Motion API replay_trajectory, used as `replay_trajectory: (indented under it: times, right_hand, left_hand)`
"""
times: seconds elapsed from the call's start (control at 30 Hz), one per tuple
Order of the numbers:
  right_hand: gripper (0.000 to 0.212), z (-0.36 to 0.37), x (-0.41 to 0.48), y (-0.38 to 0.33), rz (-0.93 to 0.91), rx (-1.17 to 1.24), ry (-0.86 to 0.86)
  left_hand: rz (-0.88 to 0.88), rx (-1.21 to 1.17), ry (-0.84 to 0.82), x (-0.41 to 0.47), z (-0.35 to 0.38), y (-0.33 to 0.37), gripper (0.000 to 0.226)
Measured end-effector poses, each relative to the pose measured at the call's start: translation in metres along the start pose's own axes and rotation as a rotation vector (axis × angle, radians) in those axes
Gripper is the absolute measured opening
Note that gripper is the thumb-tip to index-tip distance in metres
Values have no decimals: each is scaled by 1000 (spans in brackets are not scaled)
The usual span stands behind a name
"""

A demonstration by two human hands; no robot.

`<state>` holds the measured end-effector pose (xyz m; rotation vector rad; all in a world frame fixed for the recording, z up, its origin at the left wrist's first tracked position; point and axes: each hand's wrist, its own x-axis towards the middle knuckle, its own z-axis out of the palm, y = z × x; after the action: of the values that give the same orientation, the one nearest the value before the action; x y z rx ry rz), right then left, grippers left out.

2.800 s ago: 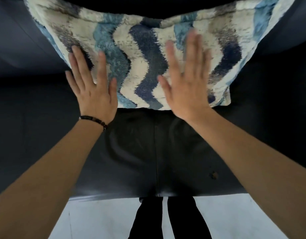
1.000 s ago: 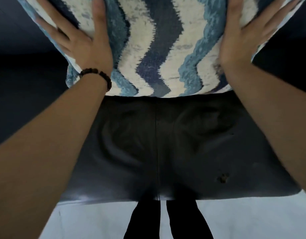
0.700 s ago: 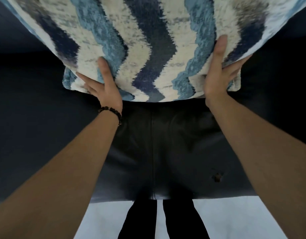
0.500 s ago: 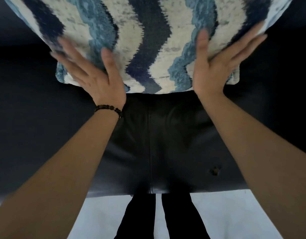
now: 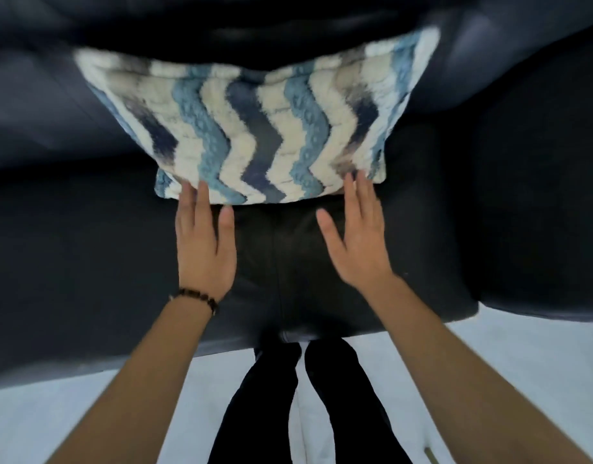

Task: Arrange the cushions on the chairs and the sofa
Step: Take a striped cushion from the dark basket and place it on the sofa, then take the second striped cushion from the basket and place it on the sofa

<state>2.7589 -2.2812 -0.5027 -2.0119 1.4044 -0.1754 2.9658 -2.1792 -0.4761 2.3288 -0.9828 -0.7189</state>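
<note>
Dark leather seat [image 5: 321, 269] fills most of the frame; its front edge runs across the lower third, with pale floor [image 5: 489, 380] below it. Bare seat surface is left open between the cushion's lower edge and the seat front, and to both sides of the cushion. An armrest [image 5: 539, 212] is seen at the right, well apart from the cushion; the backrest [image 5: 221, 15] is at the top, dark and blurred.

Cushion [image 5: 255, 128] is propped against the backrest, lower edge resting on the seat, roughly centred over the seat's middle seam. Cover is patterned in vertical zigzag stripes: cream, light blue, navy, some grey. Surface looks tufted. Upper corners are motion-blurred.

Person's dark-clad legs [image 5: 305, 396] are seen standing at the seat front.

Left hand [image 5: 204, 249] is flat, fingers extended and held together, fingertips touching the cushion's lower left edge. Right hand [image 5: 355, 242] is spread, thumb out, fingertips at the lower right edge. Nothing is gripped by either.

A beaded bracelet [image 5: 198, 296] is worn on the left wrist.
</note>
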Motion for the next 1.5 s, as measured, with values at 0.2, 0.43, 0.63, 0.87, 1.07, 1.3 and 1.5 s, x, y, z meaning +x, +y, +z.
replay_trajectory:
  times: [0.2,0.43,0.63,0.87,1.07,1.3,1.5]
  right_hand:
    - [70,-154,-129,-87,158,206,-22]
    - [66,-267,-198,-165,146,283,260]
    - [71,-294,-273,-183,321,238,532]
    - [64,-280,-403,-137,749,242,677]
    - [65,-285,-498,-54,1008,444,1052]
    - [67,-365,-571,101,1137,579,1195]
    - [64,-456,-620,188,1090,677,1436]
  left_hand:
    - [-150,-208,-17,-132,-138,114,64]
    - [131,-241,-5,-181,-260,170,73]
    - [281,-231,-260,-156,-280,190,72]
    - [424,-168,-595,-180,-197,268,60]
    - [734,-7,-797,-249,-84,374,57]
    - [859,51,-947,-367,55,524,61]
    - [960,12,-1068,-457,131,646,73]
